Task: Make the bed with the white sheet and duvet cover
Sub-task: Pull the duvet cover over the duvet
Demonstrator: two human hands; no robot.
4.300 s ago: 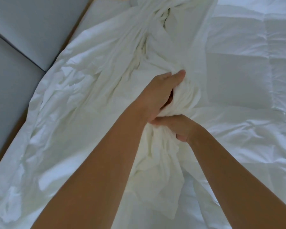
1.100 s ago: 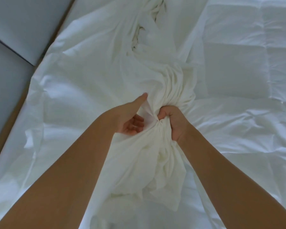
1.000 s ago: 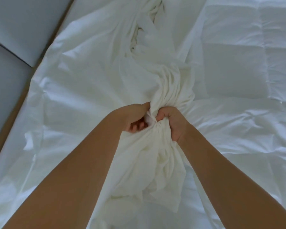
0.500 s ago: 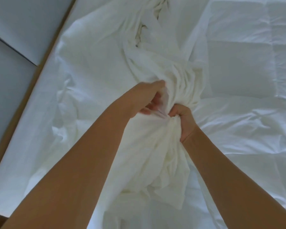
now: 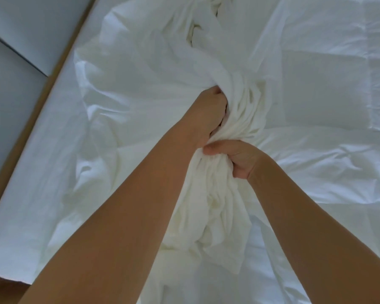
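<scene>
Two hands: left hand [image 5: 211,113] and right hand [image 5: 239,160] each clamp one bunched duvet cover [image 5: 140,62]; bare sheet [image 5: 37,176] runs along the wooden bed edge [image 5: 55,69].

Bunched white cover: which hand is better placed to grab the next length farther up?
Left, probably: the left hand grips the cover farther up, beside the ungathered twist; the right hand holds the gathered bundle and can anchor it.

Bunched duvet cover [image 5: 145,88] mid-bed, duvet [image 5: 327,95] right, sheet [image 5: 37,189] left, bed frame [image 5: 37,106] beyond
</scene>
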